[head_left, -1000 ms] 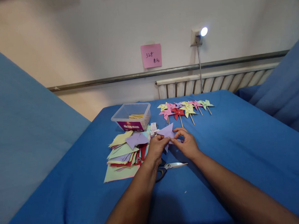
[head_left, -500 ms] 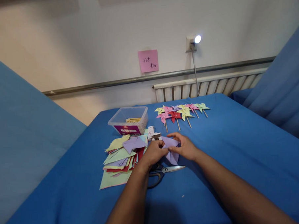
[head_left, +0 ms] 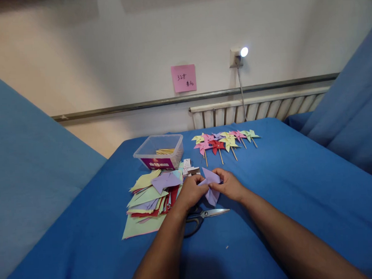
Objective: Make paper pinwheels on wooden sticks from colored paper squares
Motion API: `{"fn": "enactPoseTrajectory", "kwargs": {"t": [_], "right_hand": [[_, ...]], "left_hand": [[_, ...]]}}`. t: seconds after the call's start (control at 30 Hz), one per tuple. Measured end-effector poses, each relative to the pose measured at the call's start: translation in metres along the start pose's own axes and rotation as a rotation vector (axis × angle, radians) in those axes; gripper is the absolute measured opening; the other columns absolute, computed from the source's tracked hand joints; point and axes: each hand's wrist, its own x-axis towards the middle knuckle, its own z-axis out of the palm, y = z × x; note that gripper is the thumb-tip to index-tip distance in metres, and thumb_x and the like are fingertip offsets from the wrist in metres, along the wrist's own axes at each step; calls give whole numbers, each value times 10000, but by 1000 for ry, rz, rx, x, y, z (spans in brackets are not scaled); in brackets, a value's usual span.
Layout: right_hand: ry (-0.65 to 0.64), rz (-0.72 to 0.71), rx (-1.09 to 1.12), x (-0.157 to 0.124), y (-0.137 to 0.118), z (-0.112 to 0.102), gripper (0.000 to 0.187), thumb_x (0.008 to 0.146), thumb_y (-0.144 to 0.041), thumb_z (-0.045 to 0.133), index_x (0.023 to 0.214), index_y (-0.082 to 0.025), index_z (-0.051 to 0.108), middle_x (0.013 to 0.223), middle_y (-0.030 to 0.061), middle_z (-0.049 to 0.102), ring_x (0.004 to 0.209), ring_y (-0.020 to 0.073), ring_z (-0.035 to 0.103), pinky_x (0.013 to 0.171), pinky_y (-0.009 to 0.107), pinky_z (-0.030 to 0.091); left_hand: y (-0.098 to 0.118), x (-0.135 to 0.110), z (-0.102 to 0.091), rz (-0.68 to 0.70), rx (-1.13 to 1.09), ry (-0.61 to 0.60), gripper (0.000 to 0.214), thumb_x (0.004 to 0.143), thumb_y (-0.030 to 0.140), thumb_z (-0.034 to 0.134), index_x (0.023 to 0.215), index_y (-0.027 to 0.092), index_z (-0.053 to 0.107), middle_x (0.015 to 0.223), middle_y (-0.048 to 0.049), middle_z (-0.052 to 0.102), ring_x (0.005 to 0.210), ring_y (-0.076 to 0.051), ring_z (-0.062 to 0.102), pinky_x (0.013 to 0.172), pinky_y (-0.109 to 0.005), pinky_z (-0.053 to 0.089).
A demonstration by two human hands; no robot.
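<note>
A purple paper pinwheel (head_left: 212, 197), partly folded, is held up between both hands over the blue cloth. My left hand (head_left: 192, 192) pinches its left side, and my right hand (head_left: 230, 185) grips the right side with the thumb pressed near the middle. Fingers cover part of the folds at the centre. Just below the paper lie scissors (head_left: 204, 215) with dark handles, their blades pointing right; my left wrist hides some of the handle. Small white boxes (head_left: 187, 164) stand just beyond my left hand.
Left of my hands is a pile of coloured paper sheets (head_left: 148, 198). Behind it stands a clear plastic tub (head_left: 158, 162) holding wooden sticks (head_left: 165, 151). Several finished pinwheels (head_left: 216, 146) on sticks lie at the back. Blue curtains (head_left: 27, 171) hang at both sides.
An upper purple flap now points upward near the left hand. My right fingers have drawn in closer around the paper. The view has shifted slightly.
</note>
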Motion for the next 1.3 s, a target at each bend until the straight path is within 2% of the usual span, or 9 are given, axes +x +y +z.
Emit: {"fn": "enactPoseTrajectory", "kwargs": {"t": [0.17,0.43,0.6,0.73,0.9,1.3], "right_hand": [[127,-9,-7,1,1,6,230,665,-297,699,829,-187,581,710,-43,582,642,129,510,615,249,423],[284,56,155,2,2,14,311,639,-322,726,873,-175,585,740,-25,617,649,136,546,627,261,455],[358,81,266,2,-4,15,351,612,-347,756,860,-174,578,754,-5,656,654,149,579,642,277,477],[358,90,294,1,-5,15,359,611,-350,760,869,-180,575,757,-1,661,660,160,593,652,292,487],[338,105,290,0,-4,16,355,617,-356,756,868,-187,569,758,-5,662,664,163,601,655,296,493],[312,100,288,-1,-3,17,349,620,-356,756,861,-185,570,750,-6,664,655,164,604,646,297,496]], "left_hand": [[3,0,8,-33,-95,136,117,605,273,604,604,162,567,559,33,510,544,-112,429,518,-242,320],[4,-2,18,-125,-390,298,262,562,307,742,750,146,653,608,14,601,554,-121,511,537,-233,370],[2,0,24,-209,-723,238,342,512,259,792,801,145,648,652,6,640,586,-127,571,595,-241,430],[2,-2,27,-296,-846,165,320,510,274,818,725,139,623,630,1,637,546,-118,566,556,-235,426],[2,-3,27,-296,-870,173,276,518,247,810,670,131,611,602,-10,638,536,-119,569,567,-242,438],[-5,1,26,-303,-764,195,273,504,278,815,624,117,630,555,-32,633,508,-134,560,537,-251,415]]}}
